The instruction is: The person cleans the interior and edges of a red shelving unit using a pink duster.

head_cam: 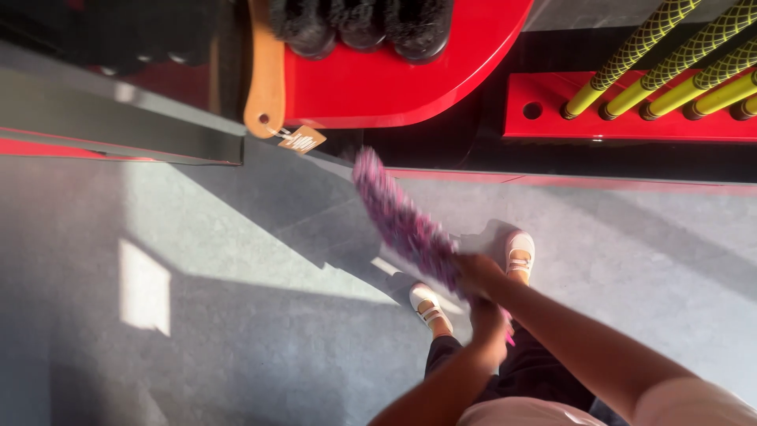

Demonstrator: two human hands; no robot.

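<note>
Both hands, right hand (475,274) seemingly closed, grip pink duster (402,225).

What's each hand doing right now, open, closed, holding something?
Right hand: closed around the pink and purple duster.
Left hand: closed on the duster's lower handle end, just below the right.

One pink duster (402,225), three black brushes (359,24), five yellow-handled tools (670,59), two shoes (519,252).

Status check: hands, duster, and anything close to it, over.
Right hand shut on duster. Left hand just below, on its handle end, grip unclear. Duster blurred, tip pointing up toward the red shelf; tagged wooden handle hangs close by.
</note>
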